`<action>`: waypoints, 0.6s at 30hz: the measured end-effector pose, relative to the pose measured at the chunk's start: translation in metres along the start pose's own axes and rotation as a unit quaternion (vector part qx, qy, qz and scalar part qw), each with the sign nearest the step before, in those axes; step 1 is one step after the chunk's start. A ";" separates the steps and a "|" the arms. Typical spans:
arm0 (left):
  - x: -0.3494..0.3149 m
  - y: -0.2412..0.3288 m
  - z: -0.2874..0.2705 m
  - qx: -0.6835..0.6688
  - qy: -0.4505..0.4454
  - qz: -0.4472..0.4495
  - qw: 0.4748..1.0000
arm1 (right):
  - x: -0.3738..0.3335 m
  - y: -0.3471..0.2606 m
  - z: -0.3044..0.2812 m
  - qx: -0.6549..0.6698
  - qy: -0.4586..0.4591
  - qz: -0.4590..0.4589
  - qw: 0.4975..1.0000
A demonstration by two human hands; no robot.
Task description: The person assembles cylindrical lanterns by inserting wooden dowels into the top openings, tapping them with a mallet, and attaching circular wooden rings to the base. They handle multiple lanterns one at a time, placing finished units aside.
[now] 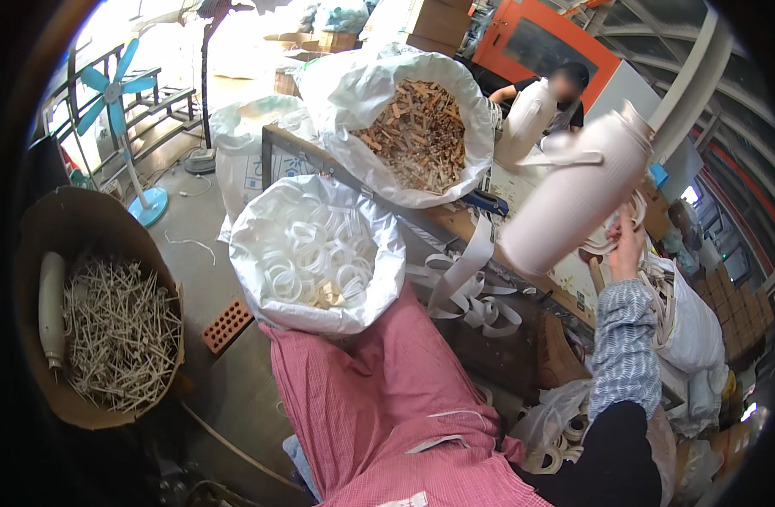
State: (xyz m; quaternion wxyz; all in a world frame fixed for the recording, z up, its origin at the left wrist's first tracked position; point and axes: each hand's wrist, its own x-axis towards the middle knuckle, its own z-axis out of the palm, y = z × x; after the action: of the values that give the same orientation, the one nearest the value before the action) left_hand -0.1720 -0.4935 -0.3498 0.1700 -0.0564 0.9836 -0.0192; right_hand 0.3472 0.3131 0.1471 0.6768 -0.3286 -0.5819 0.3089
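A large ribbed cream jug (582, 190), slightly blurred, leans to the right in front of the workbench. My right hand (627, 248) is at its right side, fingers partly hidden and curled around a curved cream handle piece (638, 205). I cannot tell whether that piece is joined to the jug. More pale curved pieces lie just left of the hand. My left hand is out of view. Across my lap lies a pink checked cloth (379, 389), with an open white sack of translucent plastic rings (320, 253) just beyond it.
A white sack (337, 93) holds small brown pieces on the workbench. At left stands a carton (163, 372) of thin pale sticks, near a perforated red brick (227, 326) and a blue fan (113, 93). White strips (468, 287) hang below the bench. A person (565, 89) sits beyond another jug (525, 127).
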 end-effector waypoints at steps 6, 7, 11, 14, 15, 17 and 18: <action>-0.039 -0.043 -0.056 0.007 -0.002 -0.065 0.998 | 0.060 0.049 -0.077 -0.181 0.117 -0.010 0.976; -0.048 -0.049 -0.065 0.002 0.001 -0.079 0.997 | 0.074 0.067 -0.076 -0.168 0.138 -0.007 0.976; -0.099 -0.084 -0.118 -0.035 0.033 -0.116 0.992 | 0.147 0.150 -0.062 -0.254 0.174 0.016 0.951; -0.102 -0.060 -0.132 -0.156 0.028 -0.027 0.987 | 0.241 0.200 -0.101 -0.437 0.102 -0.018 0.894; -0.104 -0.041 -0.153 -0.216 0.030 0.041 0.975 | 0.258 0.207 -0.096 -0.483 0.074 -0.021 0.872; -0.165 0.010 -0.249 -0.347 0.007 0.208 0.914 | 0.210 0.248 -0.012 -0.317 -0.006 -0.042 0.948; -0.199 0.046 -0.296 -0.392 0.001 0.284 0.875 | 0.145 0.261 0.014 -0.189 -0.159 -0.023 0.969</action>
State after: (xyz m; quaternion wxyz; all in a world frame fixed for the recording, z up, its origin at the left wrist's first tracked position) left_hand -0.0899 -0.4190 -0.0080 0.1315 0.1631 0.8844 0.4170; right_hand 0.3427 0.5854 0.0235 0.5084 -0.3838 -0.7371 0.2255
